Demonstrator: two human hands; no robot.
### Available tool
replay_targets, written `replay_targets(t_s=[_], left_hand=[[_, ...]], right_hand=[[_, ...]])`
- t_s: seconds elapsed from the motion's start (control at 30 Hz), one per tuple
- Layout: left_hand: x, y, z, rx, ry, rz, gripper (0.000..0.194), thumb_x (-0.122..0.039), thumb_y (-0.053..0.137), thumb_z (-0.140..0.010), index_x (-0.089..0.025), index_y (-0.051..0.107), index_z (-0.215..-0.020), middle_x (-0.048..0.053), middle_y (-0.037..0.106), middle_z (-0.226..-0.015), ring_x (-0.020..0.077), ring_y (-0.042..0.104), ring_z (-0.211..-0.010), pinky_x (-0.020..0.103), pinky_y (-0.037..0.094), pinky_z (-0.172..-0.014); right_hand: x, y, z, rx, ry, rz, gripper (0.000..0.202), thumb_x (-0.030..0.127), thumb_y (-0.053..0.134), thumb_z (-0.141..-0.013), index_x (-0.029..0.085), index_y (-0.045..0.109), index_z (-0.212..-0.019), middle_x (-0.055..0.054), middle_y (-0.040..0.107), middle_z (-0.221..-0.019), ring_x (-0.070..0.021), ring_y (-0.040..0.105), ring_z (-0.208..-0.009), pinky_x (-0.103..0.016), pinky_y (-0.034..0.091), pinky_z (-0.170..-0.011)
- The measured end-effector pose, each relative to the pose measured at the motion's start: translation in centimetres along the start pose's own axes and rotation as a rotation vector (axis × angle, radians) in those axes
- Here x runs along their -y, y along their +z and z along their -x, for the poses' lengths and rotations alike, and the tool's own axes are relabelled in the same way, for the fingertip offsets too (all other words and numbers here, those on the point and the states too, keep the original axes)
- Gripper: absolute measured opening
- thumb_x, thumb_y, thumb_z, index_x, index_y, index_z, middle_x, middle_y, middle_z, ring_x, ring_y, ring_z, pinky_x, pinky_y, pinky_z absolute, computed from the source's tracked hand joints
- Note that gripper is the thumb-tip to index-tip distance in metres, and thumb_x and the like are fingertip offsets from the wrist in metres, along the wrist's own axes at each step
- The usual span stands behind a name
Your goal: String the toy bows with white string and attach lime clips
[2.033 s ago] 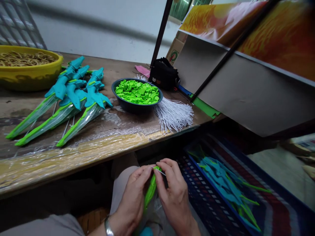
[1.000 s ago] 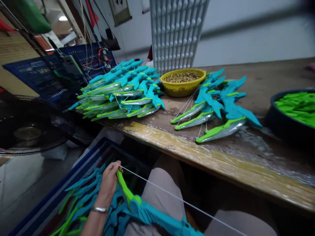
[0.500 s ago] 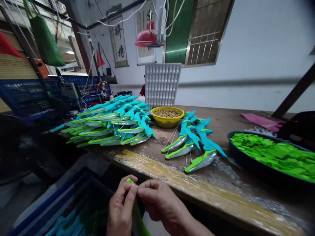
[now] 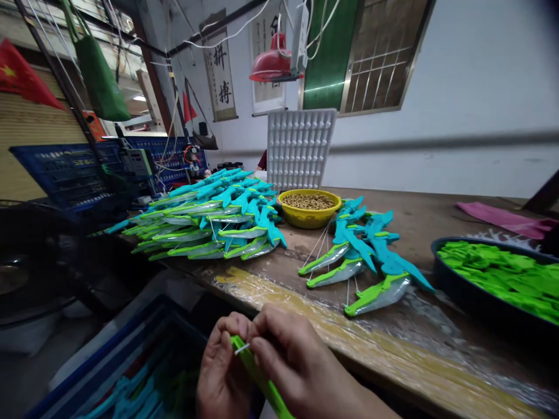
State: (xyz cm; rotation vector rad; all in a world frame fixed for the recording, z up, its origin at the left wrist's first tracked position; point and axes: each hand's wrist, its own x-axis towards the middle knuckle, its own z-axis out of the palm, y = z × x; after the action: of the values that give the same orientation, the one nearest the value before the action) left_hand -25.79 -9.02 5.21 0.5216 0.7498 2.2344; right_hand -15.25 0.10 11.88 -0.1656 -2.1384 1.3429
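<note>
At the table's front edge, my left hand (image 4: 223, 372) is closed around the end of a bright green plastic strip (image 4: 250, 362). A short white string (image 4: 242, 349) crosses the strip near its tip and runs toward the fingers of my right hand (image 4: 297, 355). That hand is closed, thumb and fingers pinched at the string beside the strip. The strip's lower part slants down out of view, partly behind my right hand. Just beyond my hands lie several teal-and-green winged toy parts (image 4: 379, 291) with clear film and white strings.
A large pile of similar toy parts (image 4: 236, 203) covers the table's left side. Behind stand a yellow bowl of metal rings (image 4: 301, 221) and a grey moulded tray (image 4: 301, 148). A dark basin (image 4: 441, 273) of green pieces sits right. Below left is a blue crate (image 4: 100, 361).
My right hand has moved up and over the strip's tip, and the white string now shows there. More of the green strip is visible. The view has swung slightly left.
</note>
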Motion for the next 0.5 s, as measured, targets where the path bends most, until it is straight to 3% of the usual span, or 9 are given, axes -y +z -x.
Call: replay_targets(t_s=[0.1, 0.2, 0.5], left_hand=[[-0.3, 0.5, 0.2, 0.099, 0.02, 0.145, 0.017, -0.034, 0.066, -0.091, -0.021, 0.063, -0.08, 0.001, 0.048, -0.08, 0.0161, 0.051, -0.075, 0.03, 0.051, -0.072], [-0.6, 1.0, 0.3, 0.154, 0.017, 0.244, 0.018, -0.03, 0.065, -0.091, -0.02, 0.06, -0.078, 0.0, 0.045, -0.076, 0.0155, 0.048, -0.073, 0.03, 0.049, -0.072], [-0.6, 1.8, 1.2, 0.108, -0.04, 0.327, 0.02, -0.028, 0.071, -0.087, -0.018, 0.059, -0.075, 0.0, 0.046, -0.075, 0.0147, 0.047, -0.073, 0.027, 0.044, -0.071]], right_hand=[[0.6, 0.3, 0.1, 0.061, -0.174, 0.124, 0.016, 0.018, 0.043, -0.1, 0.019, 0.05, -0.086, -0.001, 0.055, -0.084, -0.0138, 0.052, -0.071, -0.025, 0.039, -0.063], [1.0, 0.4, 0.1, 0.061, -0.249, 0.151, 0.012, 0.011, 0.045, -0.099, 0.019, 0.051, -0.093, -0.002, 0.056, -0.088, -0.0138, 0.054, -0.074, -0.024, 0.042, -0.066], [0.7, 0.8, 0.4, 0.107, -0.198, 0.14, 0.011, 0.015, 0.043, -0.097, 0.017, 0.051, -0.09, -0.004, 0.057, -0.089, -0.0142, 0.052, -0.075, -0.026, 0.038, -0.064]])
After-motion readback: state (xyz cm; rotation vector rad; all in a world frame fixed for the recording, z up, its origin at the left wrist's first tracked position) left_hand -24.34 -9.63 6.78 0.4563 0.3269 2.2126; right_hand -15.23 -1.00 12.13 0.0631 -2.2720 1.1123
